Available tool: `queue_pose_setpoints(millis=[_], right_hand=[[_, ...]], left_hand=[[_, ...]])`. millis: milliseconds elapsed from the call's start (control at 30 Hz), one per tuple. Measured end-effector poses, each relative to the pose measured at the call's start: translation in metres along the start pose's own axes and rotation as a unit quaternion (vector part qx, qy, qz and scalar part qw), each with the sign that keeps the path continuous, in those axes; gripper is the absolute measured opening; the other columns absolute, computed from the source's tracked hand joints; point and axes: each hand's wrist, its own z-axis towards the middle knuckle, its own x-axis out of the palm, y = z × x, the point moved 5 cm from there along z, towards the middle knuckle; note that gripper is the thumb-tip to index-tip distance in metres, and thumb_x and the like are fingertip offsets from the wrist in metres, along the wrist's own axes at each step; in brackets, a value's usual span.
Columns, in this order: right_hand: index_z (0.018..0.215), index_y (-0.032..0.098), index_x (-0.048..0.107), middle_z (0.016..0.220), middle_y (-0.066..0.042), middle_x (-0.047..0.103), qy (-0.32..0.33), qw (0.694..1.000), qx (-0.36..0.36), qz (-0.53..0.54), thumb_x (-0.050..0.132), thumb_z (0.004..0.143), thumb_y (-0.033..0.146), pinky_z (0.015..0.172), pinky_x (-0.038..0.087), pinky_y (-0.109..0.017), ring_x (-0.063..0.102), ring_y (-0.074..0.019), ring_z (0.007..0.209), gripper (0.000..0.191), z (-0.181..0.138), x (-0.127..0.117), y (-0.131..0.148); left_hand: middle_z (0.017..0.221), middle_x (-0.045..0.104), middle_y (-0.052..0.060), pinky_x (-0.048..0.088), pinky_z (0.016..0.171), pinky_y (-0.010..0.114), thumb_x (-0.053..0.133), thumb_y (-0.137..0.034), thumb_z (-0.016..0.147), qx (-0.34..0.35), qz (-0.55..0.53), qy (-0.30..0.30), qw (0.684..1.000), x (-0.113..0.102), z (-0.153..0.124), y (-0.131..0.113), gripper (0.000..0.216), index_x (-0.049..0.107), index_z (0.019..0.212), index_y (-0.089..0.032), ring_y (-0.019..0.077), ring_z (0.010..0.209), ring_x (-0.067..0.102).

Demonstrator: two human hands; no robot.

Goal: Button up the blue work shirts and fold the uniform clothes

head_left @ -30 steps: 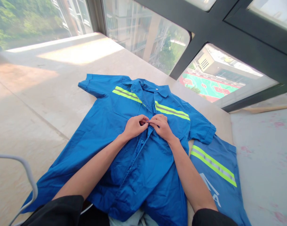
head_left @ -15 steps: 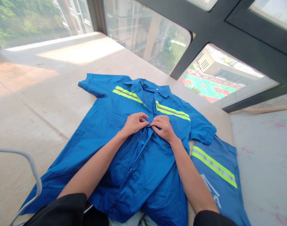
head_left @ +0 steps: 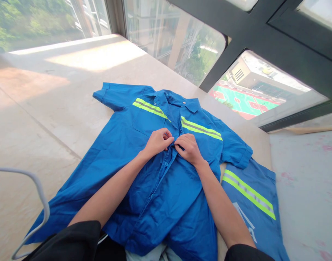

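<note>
A blue short-sleeved work shirt (head_left: pixel 114 152) with yellow-green reflective stripes lies front up, its collar pointing away from me. My left hand (head_left: pixel 159 140) and my right hand (head_left: pixel 189 148) meet at the front placket, below the chest stripes. Thumb and fingers of each hand are pinched together at the placket edge, the right ones on the cloth. Whatever small part sits between the fingertips is hidden. Below the hands, a button (head_left: pixel 166 164) shows on the placket, and the cloth there is creased.
Another folded blue garment (head_left: pixel 247 188) with a reflective stripe lies to the right, partly under the shirt's sleeve. A white cable (head_left: pixel 40 188) loops at the lower left. The pale stone surface (head_left: pixel 46 127) meets windows (head_left: pixel 176 40) at the back. Flowered cloth (head_left: pixel 307 174) lies at right.
The left fingers have lifted and shifted slightly at the placket, while the right hand stays in nearly the same place. The whole view has shifted a little.
</note>
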Motion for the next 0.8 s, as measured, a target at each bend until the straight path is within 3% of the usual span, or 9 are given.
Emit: queue_pose_setpoints(millis=[100,300,567,800], right_hand=[[0.083,0.021,0.064,0.085,-0.004,0.071,-0.011,1.000,0.002,0.012,0.056,0.089,0.015,0.085,0.044,-0.038,0.064,-0.0194,0.086,0.012,0.0002,-0.0019,0.0008],[0.084,0.022,0.065,0.081,-0.004,0.069,-0.002,1.000,0.017,0.009,0.057,0.088,0.016,0.086,0.043,-0.038,0.063,-0.0196,0.083,0.011,0.0012,-0.0037,0.0001],[0.087,0.023,0.070,0.082,-0.003,0.071,-0.004,1.000,-0.007,-0.024,0.060,0.092,0.021,0.085,0.040,-0.039,0.061,-0.0192,0.083,0.012,0.0004,-0.0060,-0.0011],[0.095,0.024,0.072,0.083,-0.004,0.071,-0.013,0.999,-0.009,-0.042,0.061,0.092,0.021,0.085,0.039,-0.040,0.060,-0.0202,0.085,0.012,-0.0031,-0.0057,-0.0015]], left_hand=[[0.069,0.072,0.000,0.044,0.053,0.021,0.063,-0.033,0.082,0.035,0.065,0.019,0.997,0.0016,-0.0021,-0.0057,0.018,0.071,0.083,-0.017,0.0107,0.049,0.061],[0.068,0.073,0.002,0.040,0.060,0.023,0.060,-0.026,0.085,0.082,0.183,0.032,0.979,0.0006,-0.0002,-0.0078,0.020,0.078,0.080,-0.017,0.0141,0.063,0.064],[0.080,0.075,0.003,0.041,0.062,0.024,0.056,-0.025,0.085,0.081,0.201,-0.002,0.976,0.0056,-0.0005,-0.0058,0.020,0.074,0.084,-0.018,0.0154,0.069,0.064],[0.069,0.071,0.001,0.042,0.058,0.022,0.056,-0.027,0.084,0.048,0.107,0.009,0.993,0.0017,0.0011,-0.0037,0.021,0.073,0.082,-0.016,0.0130,0.061,0.061]])
